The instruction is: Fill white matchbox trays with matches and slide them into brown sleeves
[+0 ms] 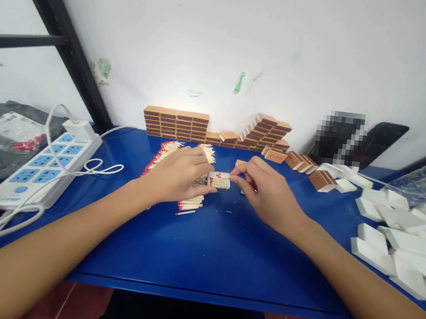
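Between the thumb and fingers of my left hand (180,173) is a small white matchbox tray (227,186), gripped at its left end. Red-headed matches (218,182) lie inside it. My right hand (271,192) is closed in a pinch at the tray's right end, its fingertips on the tail of a match there. Loose matches (191,205) are heaped under and around my left hand, with more red heads (157,157) showing to its left. Partly hidden behind my right fingers is a brown matchbox (240,163).
Closed matchboxes (176,124) are stacked along the wall, and others (298,161) lean in a row at the right. White trays (396,218) are heaped on the right side of the blue table (200,261). A power strip (47,165) with white cables stands at the left.
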{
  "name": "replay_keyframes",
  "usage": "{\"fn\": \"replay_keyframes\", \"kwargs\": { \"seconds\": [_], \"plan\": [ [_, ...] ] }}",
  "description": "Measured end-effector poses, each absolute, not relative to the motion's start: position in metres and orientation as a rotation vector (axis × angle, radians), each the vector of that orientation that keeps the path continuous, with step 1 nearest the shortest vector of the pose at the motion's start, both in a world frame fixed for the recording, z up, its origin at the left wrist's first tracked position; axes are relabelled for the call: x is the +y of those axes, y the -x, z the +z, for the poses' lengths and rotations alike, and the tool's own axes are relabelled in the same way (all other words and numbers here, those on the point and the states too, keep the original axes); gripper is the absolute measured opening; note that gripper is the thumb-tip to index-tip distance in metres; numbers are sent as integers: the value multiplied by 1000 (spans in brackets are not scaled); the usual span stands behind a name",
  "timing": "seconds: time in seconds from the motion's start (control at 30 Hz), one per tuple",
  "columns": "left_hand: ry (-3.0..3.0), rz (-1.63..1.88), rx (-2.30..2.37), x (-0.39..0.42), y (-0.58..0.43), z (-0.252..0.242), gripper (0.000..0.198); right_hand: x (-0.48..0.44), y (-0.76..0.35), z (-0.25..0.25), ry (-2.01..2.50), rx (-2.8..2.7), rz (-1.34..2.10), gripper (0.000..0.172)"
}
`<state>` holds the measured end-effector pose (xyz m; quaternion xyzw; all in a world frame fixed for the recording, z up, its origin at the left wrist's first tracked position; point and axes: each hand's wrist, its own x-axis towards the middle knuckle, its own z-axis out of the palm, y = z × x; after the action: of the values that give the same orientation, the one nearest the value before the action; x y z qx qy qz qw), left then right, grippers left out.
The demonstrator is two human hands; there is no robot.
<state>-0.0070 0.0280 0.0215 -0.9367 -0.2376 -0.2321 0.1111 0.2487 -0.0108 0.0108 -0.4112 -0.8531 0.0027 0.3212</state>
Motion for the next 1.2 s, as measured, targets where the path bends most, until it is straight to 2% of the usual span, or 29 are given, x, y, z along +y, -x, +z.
{"fn": "replay_keyframes", "kwargs": {
  "seconds": [1.2],
  "plan": [
    [2762, -702, -673, 26, 6, 22, 38, -10, -249, 10, 1056, -2246, -13, 10]
  ]
}}
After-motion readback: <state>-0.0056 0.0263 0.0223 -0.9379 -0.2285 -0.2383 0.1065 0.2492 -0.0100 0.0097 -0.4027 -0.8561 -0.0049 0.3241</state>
